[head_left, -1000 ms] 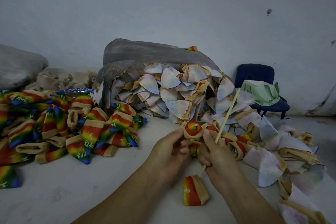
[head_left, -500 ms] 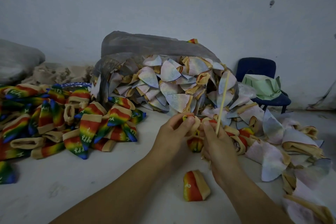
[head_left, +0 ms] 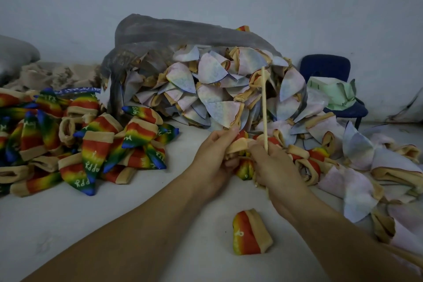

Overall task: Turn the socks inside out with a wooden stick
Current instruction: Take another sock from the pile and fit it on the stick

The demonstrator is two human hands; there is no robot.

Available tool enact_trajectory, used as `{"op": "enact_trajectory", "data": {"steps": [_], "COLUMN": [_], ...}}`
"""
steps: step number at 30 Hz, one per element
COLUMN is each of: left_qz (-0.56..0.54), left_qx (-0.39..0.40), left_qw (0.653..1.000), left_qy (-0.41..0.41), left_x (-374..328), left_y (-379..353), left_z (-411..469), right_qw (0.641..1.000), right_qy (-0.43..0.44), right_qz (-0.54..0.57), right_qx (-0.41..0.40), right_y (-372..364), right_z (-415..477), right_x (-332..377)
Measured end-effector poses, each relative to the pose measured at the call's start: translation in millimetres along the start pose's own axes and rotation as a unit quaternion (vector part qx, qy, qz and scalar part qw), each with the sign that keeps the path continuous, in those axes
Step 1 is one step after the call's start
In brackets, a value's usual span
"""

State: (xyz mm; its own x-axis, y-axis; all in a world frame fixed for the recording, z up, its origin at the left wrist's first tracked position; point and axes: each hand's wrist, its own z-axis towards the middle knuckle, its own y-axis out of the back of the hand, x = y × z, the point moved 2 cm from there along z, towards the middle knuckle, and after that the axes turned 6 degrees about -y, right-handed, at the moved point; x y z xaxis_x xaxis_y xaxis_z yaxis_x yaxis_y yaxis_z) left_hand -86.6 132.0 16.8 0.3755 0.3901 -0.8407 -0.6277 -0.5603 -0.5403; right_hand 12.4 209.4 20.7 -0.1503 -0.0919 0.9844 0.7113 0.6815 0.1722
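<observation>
A sock (head_left: 237,147) with a beige cuff is held over the white table (head_left: 160,213), between both hands. Its cuff is pinched by the left hand (head_left: 210,160). The wooden stick (head_left: 264,107), almost upright, is gripped in the curled fingers of the right hand (head_left: 272,167), against the sock. One rainbow sock (head_left: 249,232) is lying nearer. A rainbow pile (head_left: 91,139) is seen at the left and a pale pile (head_left: 217,91) behind.

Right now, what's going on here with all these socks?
A person is working a sock between both hands. The left hand grips its beige cuff; the right hand holds the wooden stick upright against it. A heap of rainbow socks lies at left, pale inside-out socks spill from a bag behind, and one loose sock lies nearby.
</observation>
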Motion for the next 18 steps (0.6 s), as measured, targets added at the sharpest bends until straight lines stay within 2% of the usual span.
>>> {"op": "enact_trajectory", "data": {"steps": [7,12,15,18], "left_qz": [-0.175,-0.308,-0.318,-0.297], "left_qx": [-0.039,-0.068,-0.063,-0.056], "left_qw": [0.983,0.949,0.946,0.952], "left_qy": [0.036,0.026,0.028,0.037], "left_x": [-15.2,-24.7,-24.2,-20.1], "left_y": [30.5,45.7,48.4,46.7], "left_z": [25.3,32.0,33.8,34.7], "right_qw": [0.982,0.913,0.878,0.865], "right_qy": [0.074,0.158,0.187,0.233], "right_qz": [-0.173,-0.375,-0.441,-0.444], "right_qx": [0.028,0.022,0.015,0.001], "right_y": [19.6,28.7,28.9,26.4], "right_z": [-3.0,-10.4,-9.0,-7.5], "right_x": [-1.6,-1.1,0.1,0.4]}}
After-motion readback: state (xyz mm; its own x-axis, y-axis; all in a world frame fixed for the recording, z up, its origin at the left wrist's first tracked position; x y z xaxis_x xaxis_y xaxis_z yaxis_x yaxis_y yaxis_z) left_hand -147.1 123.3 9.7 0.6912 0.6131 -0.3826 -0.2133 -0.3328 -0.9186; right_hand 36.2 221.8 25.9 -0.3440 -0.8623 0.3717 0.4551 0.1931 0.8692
